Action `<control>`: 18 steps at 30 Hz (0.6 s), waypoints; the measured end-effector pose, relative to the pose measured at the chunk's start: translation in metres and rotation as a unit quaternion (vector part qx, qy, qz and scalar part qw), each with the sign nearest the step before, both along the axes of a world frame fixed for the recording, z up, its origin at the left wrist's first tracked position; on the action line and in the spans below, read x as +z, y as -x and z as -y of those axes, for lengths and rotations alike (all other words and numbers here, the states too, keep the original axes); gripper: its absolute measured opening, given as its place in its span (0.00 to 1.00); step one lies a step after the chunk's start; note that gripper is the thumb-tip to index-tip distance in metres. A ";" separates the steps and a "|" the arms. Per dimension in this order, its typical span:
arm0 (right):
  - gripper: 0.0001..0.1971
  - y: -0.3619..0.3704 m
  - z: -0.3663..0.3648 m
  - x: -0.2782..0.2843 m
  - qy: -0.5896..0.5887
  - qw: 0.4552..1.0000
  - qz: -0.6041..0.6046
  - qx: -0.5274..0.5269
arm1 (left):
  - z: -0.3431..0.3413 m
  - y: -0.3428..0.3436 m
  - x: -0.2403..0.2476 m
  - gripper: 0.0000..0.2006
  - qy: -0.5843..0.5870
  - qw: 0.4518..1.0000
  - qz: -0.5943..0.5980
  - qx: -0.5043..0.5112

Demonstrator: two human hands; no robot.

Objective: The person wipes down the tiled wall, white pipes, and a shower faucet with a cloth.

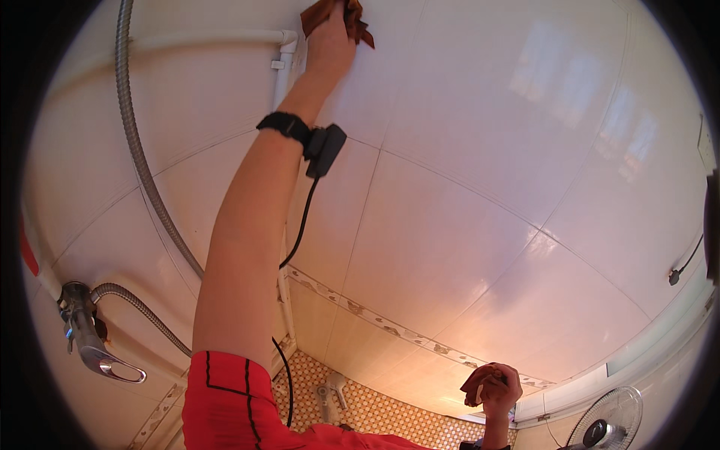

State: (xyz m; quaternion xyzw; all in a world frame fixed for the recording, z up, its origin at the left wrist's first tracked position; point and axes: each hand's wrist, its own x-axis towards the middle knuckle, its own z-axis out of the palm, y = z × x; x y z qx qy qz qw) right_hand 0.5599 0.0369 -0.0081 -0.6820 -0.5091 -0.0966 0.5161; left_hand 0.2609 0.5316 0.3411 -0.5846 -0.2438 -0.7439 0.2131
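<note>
Upper brown cloth (361, 24) is up at the top edge, against the tiled wall (457, 97) as far as I can tell; my left hand (330, 51) is clamped on it, fingertips partly hidden. Lower brown cloth (480, 379) is at bottom right, bunched in my right hand (510, 385), fingers curled round it. Risks, my judgement: the black cable (306, 225) off the wrist box (325, 150) could snag on the white pipe (283, 64) if I swing left; my forearm could knock the metal hose (139, 150); loose corners could slip if the grip eases. Counts: two cloths, two hands, one wrist box, one mixer tap (94, 349), one fan (611, 420) low right, one black plug (674, 277) at far right; two hose runs visible, can't tell if they join behind the arm
</note>
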 end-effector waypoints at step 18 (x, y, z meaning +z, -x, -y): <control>0.18 0.017 -0.010 -0.035 -0.024 0.999 -0.011 0.046 | 0.075 -0.043 -0.199 0.27 -0.008 0.993 -0.041 -0.107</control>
